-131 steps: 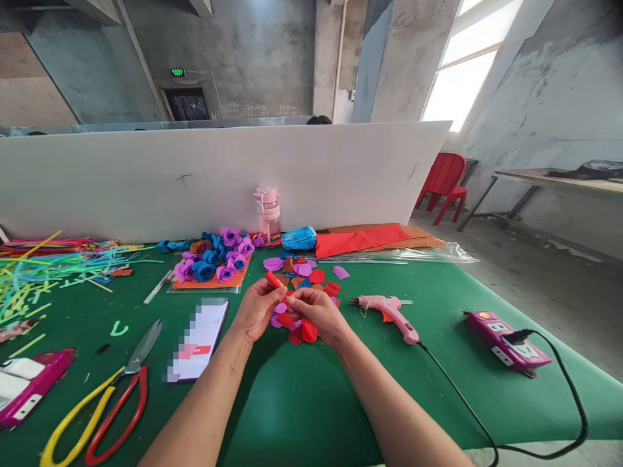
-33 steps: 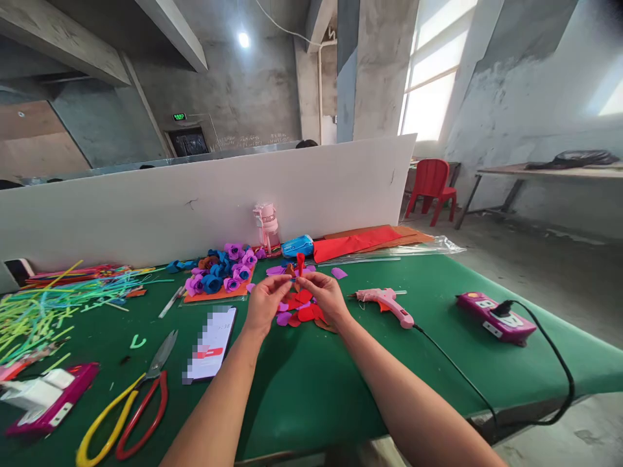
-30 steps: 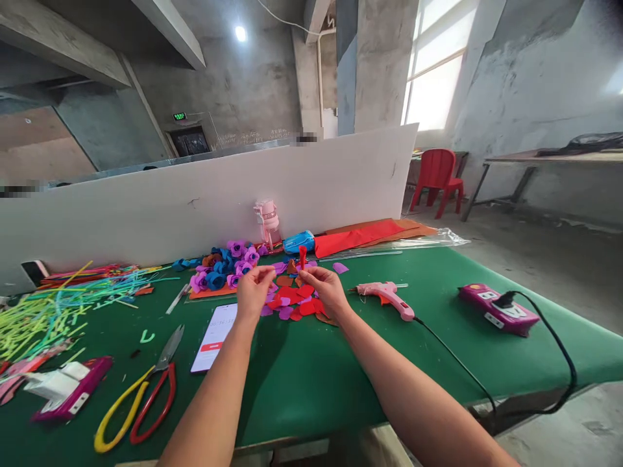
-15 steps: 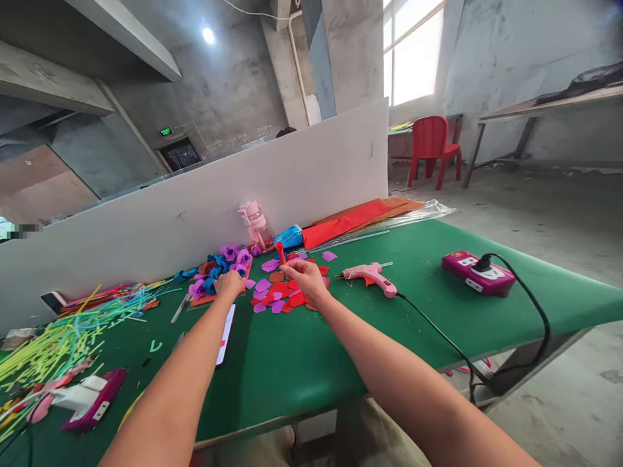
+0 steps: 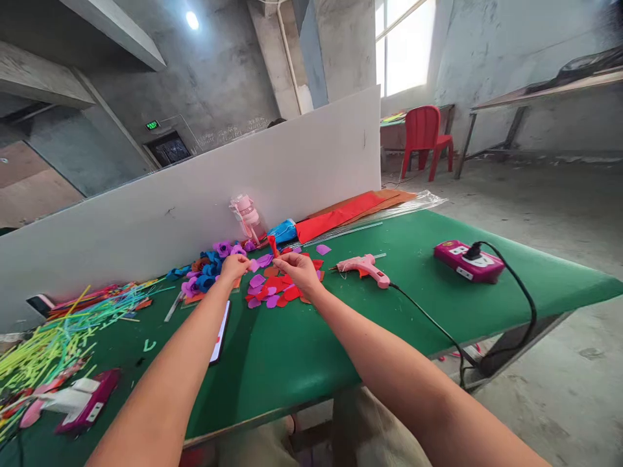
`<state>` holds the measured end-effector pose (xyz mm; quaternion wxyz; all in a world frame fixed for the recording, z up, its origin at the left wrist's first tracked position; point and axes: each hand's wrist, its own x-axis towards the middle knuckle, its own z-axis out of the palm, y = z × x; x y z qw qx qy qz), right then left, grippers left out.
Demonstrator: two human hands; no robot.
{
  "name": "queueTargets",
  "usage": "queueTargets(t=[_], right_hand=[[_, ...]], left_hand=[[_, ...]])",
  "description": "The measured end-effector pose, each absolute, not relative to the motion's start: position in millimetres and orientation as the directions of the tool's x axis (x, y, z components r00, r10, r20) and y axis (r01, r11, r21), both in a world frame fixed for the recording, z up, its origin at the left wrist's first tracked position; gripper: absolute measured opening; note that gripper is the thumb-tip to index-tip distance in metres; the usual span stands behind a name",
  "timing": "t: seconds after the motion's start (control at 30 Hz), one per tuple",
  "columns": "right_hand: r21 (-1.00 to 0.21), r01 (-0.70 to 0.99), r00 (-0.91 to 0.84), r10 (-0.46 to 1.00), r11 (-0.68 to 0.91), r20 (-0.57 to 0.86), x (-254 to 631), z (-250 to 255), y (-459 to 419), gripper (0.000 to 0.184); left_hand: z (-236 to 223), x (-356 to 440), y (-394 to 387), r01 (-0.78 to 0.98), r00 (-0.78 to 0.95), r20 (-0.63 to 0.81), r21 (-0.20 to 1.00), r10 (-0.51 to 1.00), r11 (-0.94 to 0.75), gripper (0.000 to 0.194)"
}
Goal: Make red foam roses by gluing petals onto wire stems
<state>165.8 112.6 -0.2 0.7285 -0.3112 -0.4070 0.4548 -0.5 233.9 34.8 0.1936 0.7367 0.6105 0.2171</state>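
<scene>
My right hand (image 5: pixel 298 269) pinches the lower end of a rolled red paper flower bud (image 5: pixel 273 245), which stands upright above its fingertips. My left hand (image 5: pixel 235 266) is a short way to the left, its fingertips closed on a purple paper petal (image 5: pixel 254 265). Beneath and between the hands lies a loose pile of red petals (image 5: pixel 292 293), with purple and brown ones mixed in. Finished purple and blue paper flowers (image 5: pixel 207 269) sit just beyond my left hand, partly hidden by it.
A pink glue gun (image 5: pixel 363 264) lies right of the pile, its cord running to a power strip (image 5: pixel 468 261). A phone (image 5: pixel 220 334) is partly behind my left forearm. Coloured strips (image 5: pixel 58 340) and another power strip (image 5: pixel 90 402) lie left. A pink bottle (image 5: pixel 246 217) stands behind.
My hands, earlier together at the red piece, have parted. The left went left to the petals and came back up with a purple one; the right kept the red bud. My view turned right.
</scene>
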Motion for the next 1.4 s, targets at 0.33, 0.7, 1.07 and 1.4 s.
queueTargets(t=[0.33,0.7,1.07,1.4], right_hand=[[-0.825,-0.389,0.277,0.907,0.409,0.318,171,-3,114,0.021],[-0.817,-0.407,0.253,0.910,0.407,0.327,170,-4,112,0.025],[-0.841,-0.376,0.256,0.916,0.389,0.309,168,-2,109,0.024],[-0.814,-0.464,0.230,0.935,0.349,0.270,166,-4,109,0.027]], left_hand=[[46,13,206,0.747,0.349,0.000,0.603,0.937,-0.278,0.019],[16,-19,154,0.805,0.583,0.128,0.042,0.803,-0.591,0.025],[40,-112,21,0.834,0.452,0.380,0.141,0.807,-0.534,0.038],[78,-178,-75,0.960,0.206,0.412,0.092,0.888,-0.266,0.031]])
